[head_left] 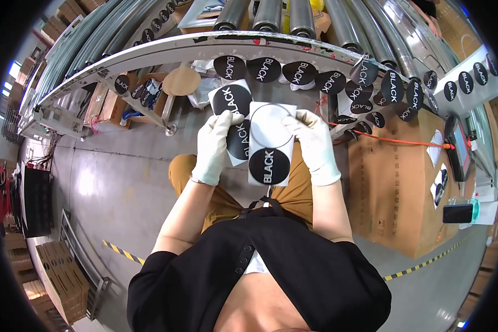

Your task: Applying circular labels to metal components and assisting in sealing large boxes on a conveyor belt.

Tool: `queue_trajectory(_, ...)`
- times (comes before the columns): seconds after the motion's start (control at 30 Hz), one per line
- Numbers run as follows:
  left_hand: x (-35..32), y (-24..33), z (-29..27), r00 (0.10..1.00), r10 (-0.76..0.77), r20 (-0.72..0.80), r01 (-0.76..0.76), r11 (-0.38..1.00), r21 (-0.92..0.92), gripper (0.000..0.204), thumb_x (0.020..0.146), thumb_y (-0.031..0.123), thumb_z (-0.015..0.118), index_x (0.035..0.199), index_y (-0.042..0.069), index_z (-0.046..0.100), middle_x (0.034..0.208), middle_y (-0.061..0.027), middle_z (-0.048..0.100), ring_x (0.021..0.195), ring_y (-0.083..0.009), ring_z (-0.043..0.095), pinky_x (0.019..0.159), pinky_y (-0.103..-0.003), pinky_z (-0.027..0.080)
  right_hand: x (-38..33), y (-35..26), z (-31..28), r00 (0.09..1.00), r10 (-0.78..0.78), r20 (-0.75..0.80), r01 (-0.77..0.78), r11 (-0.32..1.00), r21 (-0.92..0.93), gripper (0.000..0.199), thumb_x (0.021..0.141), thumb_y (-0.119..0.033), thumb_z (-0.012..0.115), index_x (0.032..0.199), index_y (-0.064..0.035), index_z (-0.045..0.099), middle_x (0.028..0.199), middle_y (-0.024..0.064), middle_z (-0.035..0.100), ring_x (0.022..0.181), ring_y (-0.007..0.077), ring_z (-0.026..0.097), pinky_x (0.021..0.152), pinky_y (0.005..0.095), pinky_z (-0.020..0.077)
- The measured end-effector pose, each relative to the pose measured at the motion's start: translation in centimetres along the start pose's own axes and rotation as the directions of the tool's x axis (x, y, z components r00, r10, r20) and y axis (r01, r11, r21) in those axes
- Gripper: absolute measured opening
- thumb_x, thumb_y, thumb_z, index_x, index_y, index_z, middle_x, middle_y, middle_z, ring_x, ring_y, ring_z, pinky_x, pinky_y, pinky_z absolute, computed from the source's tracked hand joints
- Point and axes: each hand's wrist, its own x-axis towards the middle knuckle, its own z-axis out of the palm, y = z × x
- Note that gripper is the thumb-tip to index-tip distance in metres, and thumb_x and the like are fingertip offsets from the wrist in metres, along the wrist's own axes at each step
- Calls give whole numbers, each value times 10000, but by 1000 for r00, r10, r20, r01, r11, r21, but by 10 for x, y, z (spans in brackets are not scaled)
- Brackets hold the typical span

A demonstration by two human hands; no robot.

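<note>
In front of my lap I hold two white sticker sheets, both hands in white gloves. My left hand (212,145) pinches a sheet of round black stickers (231,99), with one black disc at its top and another below it. My right hand (315,145) grips the upper right edge of a second sticker sheet (271,126). That sheet shows a pale bare circle at the top and a black sticker with white lettering beneath. Its left edge overlaps the first sheet. Several round black stickers (332,82) hang along the conveyor's white rail (205,41) just beyond.
Metal rollers (301,16) run across the far side. At right stands a large cardboard box (382,193); a phone (457,213) and a handheld device (457,148) with an orange cable are beside it. Under the rail sit open cartons (113,105). Stacked flat cartons (63,276) are lower left.
</note>
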Motion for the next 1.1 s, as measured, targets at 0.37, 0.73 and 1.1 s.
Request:
queue_trajectory(0.37,-14,-7,-3,910,-312,273,336,941,-46,143,897,149,631,933,10,631,861,-22,659,763,-72,602,719,-225,498,10,14,4,984,-140,-107,132,988,-85,168,850,-75,677,988,10,632,874,4,655,770,42,575,707,192,462)
queue_trajectory(0.73,-17,-9,-9,919,-267,290,304,948,-91,185,919,168,600,970,-9,619,892,-48,667,746,-90,627,699,-243,527,3,14,16,920,-371,-126,286,855,-432,352,791,-51,711,1113,19,585,1044,88,624,944,143,592,836,274,477)
queue_trajectory(1.1,-16,-18,-13,898,-352,264,422,858,-291,225,925,142,567,1046,-33,641,945,-78,680,790,-121,647,724,-256,529,-7,-6,38,650,-512,561,724,192,-663,399,571,-153,759,952,-130,644,1136,47,571,1110,274,514,914,430,444)
